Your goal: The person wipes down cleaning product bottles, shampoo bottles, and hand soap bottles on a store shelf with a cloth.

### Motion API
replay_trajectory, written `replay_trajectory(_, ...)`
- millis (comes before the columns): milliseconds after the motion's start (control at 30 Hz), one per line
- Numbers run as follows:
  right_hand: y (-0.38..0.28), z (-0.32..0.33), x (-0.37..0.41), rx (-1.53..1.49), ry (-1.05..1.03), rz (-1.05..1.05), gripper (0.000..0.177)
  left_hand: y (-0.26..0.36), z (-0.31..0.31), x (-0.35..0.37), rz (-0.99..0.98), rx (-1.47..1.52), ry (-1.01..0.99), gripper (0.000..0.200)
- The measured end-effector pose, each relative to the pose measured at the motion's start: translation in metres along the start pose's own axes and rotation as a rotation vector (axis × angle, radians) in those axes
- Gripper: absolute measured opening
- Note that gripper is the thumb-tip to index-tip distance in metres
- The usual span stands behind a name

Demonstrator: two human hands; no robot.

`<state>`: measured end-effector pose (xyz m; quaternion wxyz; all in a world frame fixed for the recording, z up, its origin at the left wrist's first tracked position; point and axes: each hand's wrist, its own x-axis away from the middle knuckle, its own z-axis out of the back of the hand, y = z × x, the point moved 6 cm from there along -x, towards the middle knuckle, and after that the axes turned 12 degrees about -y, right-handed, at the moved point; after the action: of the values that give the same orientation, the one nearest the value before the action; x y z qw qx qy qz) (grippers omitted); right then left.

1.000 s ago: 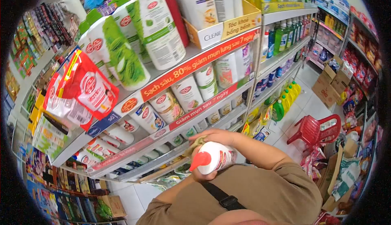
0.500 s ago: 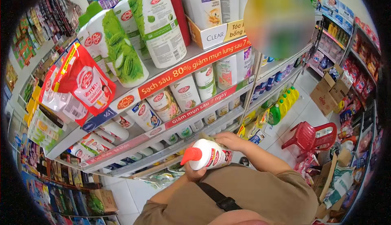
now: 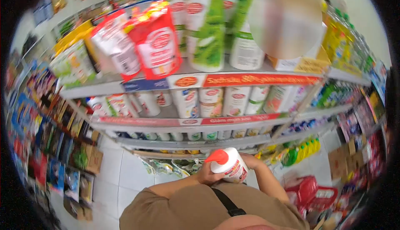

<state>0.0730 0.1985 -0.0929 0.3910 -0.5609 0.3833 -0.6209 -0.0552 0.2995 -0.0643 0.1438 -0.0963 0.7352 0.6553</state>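
Observation:
A white pump bottle (image 3: 236,169) with a red pump head and a red-and-white label is held tilted in front of my torso. My left hand (image 3: 207,175) is closed around its near side, just below the red pump. On the other side, my right hand (image 3: 253,161) is at the bottle's far edge, its fingers hidden behind the bottle. Beyond both hands are the lower shelves, with rows of white bottles (image 3: 212,135) on them.
The shelf unit in front bears red refill pouches (image 3: 160,44), green-and-white bottles (image 3: 205,32) and a red price strip (image 3: 260,80). A red plastic chair (image 3: 308,192) stands at right near cardboard boxes (image 3: 339,161). Yellow bottles (image 3: 306,148) line the floor by the shelf.
My view has turned, so the shelf now faces me more squarely. The bottle stays in my left hand. My right hand has shifted along it, its fingers now more hidden.

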Motion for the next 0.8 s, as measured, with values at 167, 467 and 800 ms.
replay_trajectory(167, 0.008, 0.009, -0.020, -0.159, -0.081, 0.237, 0.048, 0.027, 0.002, -0.006, -0.223, -0.277, 0.082, 0.076)
replay_trajectory(467, -0.078, -0.019, -0.024, -0.237, -0.037, 0.398, 0.106, 0.027, -0.009, -0.007, -0.094, 0.050, -0.043, 0.088)
replay_trajectory(800, -0.090, 0.004, 0.002, 0.528, 0.471, 0.284, 0.079, 0.034, 0.002, -0.001, -0.180, 0.133, 0.046, 0.074)
